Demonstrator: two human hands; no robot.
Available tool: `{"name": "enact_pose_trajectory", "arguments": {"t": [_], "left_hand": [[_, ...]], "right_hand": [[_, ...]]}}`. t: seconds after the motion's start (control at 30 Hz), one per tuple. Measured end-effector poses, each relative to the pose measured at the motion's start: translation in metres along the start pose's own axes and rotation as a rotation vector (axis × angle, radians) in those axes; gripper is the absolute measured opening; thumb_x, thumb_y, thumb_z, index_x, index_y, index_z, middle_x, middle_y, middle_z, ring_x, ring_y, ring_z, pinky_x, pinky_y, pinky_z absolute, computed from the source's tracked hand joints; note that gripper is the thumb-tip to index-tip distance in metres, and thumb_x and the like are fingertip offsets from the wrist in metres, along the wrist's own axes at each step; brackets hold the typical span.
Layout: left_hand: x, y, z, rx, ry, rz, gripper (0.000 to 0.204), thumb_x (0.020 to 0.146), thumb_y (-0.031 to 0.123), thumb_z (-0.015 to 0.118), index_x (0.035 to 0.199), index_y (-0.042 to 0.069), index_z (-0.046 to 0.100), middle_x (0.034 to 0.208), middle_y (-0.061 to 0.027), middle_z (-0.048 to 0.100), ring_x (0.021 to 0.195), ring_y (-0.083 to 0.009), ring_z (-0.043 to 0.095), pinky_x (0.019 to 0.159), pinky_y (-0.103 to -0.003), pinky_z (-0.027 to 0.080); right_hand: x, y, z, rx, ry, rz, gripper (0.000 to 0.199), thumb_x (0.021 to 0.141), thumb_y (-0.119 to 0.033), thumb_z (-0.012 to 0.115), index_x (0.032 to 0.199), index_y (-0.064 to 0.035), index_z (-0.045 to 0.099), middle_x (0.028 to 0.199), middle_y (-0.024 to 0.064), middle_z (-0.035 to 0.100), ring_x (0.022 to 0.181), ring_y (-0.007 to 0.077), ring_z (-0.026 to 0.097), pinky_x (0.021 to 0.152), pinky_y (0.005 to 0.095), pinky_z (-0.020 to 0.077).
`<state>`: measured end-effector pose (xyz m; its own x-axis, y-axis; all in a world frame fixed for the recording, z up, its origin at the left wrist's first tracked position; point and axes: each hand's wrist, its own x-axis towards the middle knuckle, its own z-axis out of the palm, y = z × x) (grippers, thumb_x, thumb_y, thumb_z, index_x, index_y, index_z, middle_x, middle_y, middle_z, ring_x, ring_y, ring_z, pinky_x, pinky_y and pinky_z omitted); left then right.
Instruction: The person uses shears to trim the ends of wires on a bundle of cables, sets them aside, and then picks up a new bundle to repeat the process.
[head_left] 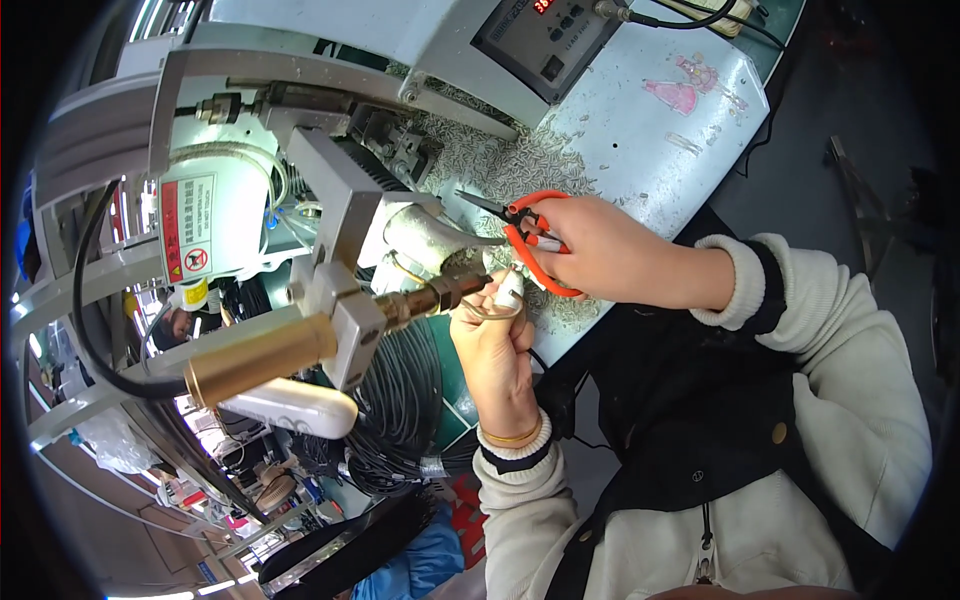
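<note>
My right hand [607, 248] is closed round orange-handled pliers [540, 268], whose dark pointed jaw reaches left over scattered pale bits. Just below and left of it, my left hand [493, 350] pinches a small white piece [510, 290] between thumb and fingers. A thin pale cord loops at those fingertips; whether it joins the white piece, I cannot tell. Beside the left fingertips is the tip of a metal rod assembly [440, 293] on the machine. A smooth, tapering silvery metal part [425, 235] points toward the pliers from the left.
Many small pale bits [520, 165] cover the light-blue work surface [640, 140]. A control box [548, 45] with a red display stands behind. The machine's brass cylinder [262, 360] juts out at left, above coiled black cable [400, 400]. A warning sign [188, 228] hangs farther left.
</note>
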<state>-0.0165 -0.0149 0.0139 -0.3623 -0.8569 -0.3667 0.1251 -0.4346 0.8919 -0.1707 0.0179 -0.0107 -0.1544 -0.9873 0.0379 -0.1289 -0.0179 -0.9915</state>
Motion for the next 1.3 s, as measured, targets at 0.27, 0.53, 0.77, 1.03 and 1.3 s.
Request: {"name": "enact_pose_trajectory", "arguments": {"t": [0.27,0.53,0.77,1.03,1.3], "left_hand": [[-0.05,-0.009,-0.011,-0.161,-0.145,-0.086,0.014,0.078,-0.004,0.053,0.092,-0.001,0.052,0.066,0.0002,0.047,0.046,-0.0014,0.03,0.039,-0.016,0.021],[-0.08,-0.025,-0.014,-0.364,-0.241,-0.06,0.012,0.079,-0.002,0.054,0.09,-0.001,0.05,0.081,-0.0033,0.048,0.053,-0.0034,0.034,0.043,-0.016,0.023],[-0.09,-0.04,-0.028,-0.351,-0.386,-0.007,0.015,0.079,0.0,0.055,0.093,-0.001,0.051,0.093,-0.0064,0.049,0.065,-0.0071,0.044,0.05,-0.018,0.034],[-0.109,-0.052,-0.002,-0.019,-0.354,0.185,0.047,0.089,0.033,0.043,0.118,-0.004,0.039,0.115,-0.0161,0.047,0.102,-0.0247,0.05,0.088,-0.037,0.039],[-0.107,-0.064,-0.051,-0.355,-0.531,-0.06,0.054,0.093,0.041,0.023,0.118,-0.004,0.038,0.08,-0.0125,0.056,0.085,-0.0302,0.058,0.078,-0.039,0.044]], "right_hand": [[-0.049,-0.022,-0.007,0.484,-0.244,0.207,0.016,0.085,-0.018,0.051,0.082,-0.0022,0.048,0.06,0.0035,0.051,0.045,0.0099,0.048,0.042,0.021,0.0361],[-0.075,-0.031,0.001,0.879,-0.406,0.561,0.02,0.087,-0.021,0.049,0.076,-0.005,0.046,0.059,0.0025,0.051,0.042,0.0116,0.052,0.035,0.0195,0.033],[-0.088,-0.031,-0.011,0.755,-0.45,0.335,0.031,0.089,-0.03,0.043,0.072,-0.0035,0.044,0.058,0.0046,0.051,0.042,0.0141,0.053,0.034,0.0194,0.0343],[-0.099,-0.027,0.004,1.394,-0.723,0.151,0.038,0.088,-0.036,0.04,0.073,-0.0019,0.045,0.063,0.0106,0.053,0.053,0.0217,0.057,0.05,0.0263,0.0434],[-0.081,-0.005,-0.038,0.215,0.184,-0.317,0.036,0.086,-0.037,0.042,0.082,-0.0025,0.05,0.08,0.0139,0.062,0.076,0.0196,0.061,0.07,0.0267,0.046]]}}
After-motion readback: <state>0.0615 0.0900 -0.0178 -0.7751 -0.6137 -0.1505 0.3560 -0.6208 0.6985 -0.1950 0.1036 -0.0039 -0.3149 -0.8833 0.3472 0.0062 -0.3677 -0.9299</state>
